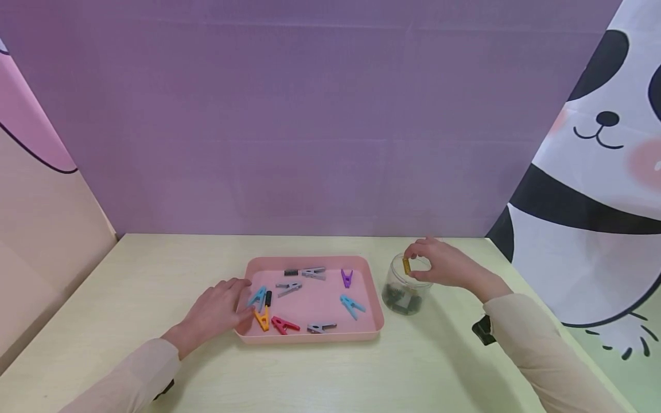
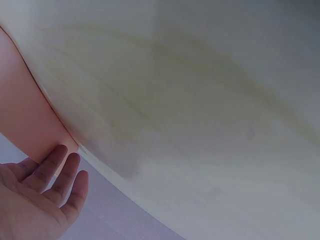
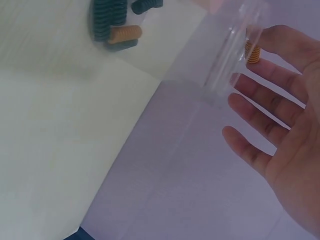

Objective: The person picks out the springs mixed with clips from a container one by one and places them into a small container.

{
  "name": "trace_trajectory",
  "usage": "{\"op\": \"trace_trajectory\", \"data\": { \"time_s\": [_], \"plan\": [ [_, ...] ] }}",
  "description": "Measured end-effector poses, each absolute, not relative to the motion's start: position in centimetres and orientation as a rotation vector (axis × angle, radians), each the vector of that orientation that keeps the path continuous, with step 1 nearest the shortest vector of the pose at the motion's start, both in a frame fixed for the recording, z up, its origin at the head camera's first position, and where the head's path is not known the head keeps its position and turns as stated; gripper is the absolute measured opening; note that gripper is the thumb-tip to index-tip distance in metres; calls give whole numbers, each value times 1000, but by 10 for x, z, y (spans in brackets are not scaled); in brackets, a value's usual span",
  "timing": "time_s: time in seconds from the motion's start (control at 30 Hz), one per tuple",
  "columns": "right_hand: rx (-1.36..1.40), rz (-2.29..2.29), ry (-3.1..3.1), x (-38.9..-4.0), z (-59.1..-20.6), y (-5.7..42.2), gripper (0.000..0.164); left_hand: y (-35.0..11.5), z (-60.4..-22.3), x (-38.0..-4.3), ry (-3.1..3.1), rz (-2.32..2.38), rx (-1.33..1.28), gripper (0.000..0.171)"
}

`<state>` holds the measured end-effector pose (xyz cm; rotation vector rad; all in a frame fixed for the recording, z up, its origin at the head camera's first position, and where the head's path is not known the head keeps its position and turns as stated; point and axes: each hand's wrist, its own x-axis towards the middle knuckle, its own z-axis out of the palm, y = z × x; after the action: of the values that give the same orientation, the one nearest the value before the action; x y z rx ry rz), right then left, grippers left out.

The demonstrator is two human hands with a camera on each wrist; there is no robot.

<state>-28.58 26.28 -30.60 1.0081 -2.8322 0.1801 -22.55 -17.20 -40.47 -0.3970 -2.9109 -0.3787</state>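
Observation:
Between thumb and index finger, my right hand (image 1: 449,267) pinches a small yellow ribbed cylinder, like a coil spring (image 1: 406,265), at the mouth of a clear jar (image 1: 391,282). Inside the jar lie several dark ribbed pieces (image 3: 102,20) and an orange one (image 3: 125,34), seen in the right wrist view. My left hand (image 1: 219,307) rests at the left rim of a pink tray (image 1: 315,338), fingers loosely bent against its wall. The tray holds several clothespins, including a purple one (image 1: 346,279), a red one (image 1: 284,325) and a yellow one (image 1: 262,318).
A black ribbed piece (image 1: 291,272) lies near the tray's back wall, beside a grey clothespin (image 1: 312,273). Another black piece (image 1: 268,298) touches the yellow clothespin. Behind the pale table (image 1: 181,258) stands a purple backdrop (image 1: 310,126); a panda-print panel (image 1: 588,189) stands at right.

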Motion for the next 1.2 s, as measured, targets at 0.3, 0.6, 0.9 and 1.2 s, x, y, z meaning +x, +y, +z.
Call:
{"op": "trace_trajectory", "data": {
  "time_s": [0.3, 0.6, 0.9, 1.2],
  "plan": [
    [984, 172, -2859, -285, -314, 265, 26, -171, -403, -224, -2921, -376, -395, 60],
    [979, 188, -2853, -284, -315, 266, 25, -171, -404, -224, -2912, -375, -403, 59],
    [989, 182, -2860, -283, -314, 265, 25, -172, -406, -225, -2910, -375, -404, 59],
    [988, 201, -2833, -283, -305, 258, 26, -172, -406, -224, -2889, -371, -422, 59]
  ]
}}
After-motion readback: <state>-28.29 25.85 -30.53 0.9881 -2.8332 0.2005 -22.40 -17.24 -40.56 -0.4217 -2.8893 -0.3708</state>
